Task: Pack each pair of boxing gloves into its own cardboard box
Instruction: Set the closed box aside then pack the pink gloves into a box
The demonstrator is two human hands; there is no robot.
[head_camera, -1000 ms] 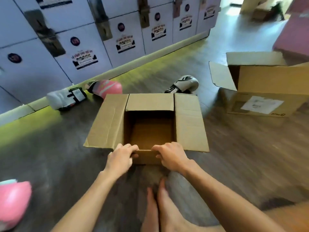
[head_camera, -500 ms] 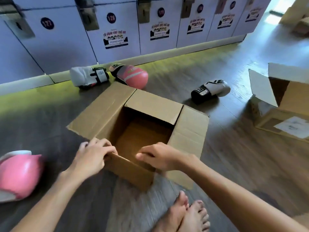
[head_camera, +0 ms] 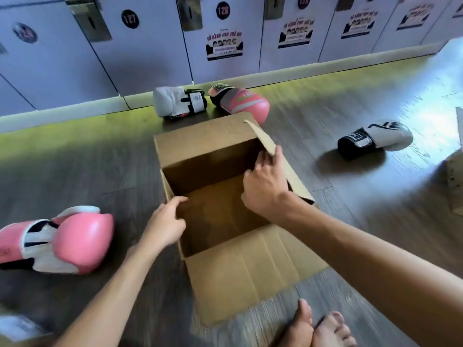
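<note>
I logged: cardboard box (head_camera: pixel 250 271) mouth-up, long axis toward lockers (head_camera: pixel 140 58) | left hand (head_camera: pixel 165 226) gripped left rim (head_camera: pixel 167 186) | right hand (head_camera: pixel 265 186) pinched right flap (head_camera: pixel 265 139)

One wide-angle view is being taken from the person's head, being aimed forward and steeply down at the floor (head_camera: pixel 75 166). The cardboard box (head_camera: pixel 250 271) is being framed centrally and close in. Lockers (head_camera: pixel 150 58) are being caught along the top edge, bare feet (head_camera: pixel 303 326) at the bottom.
</note>
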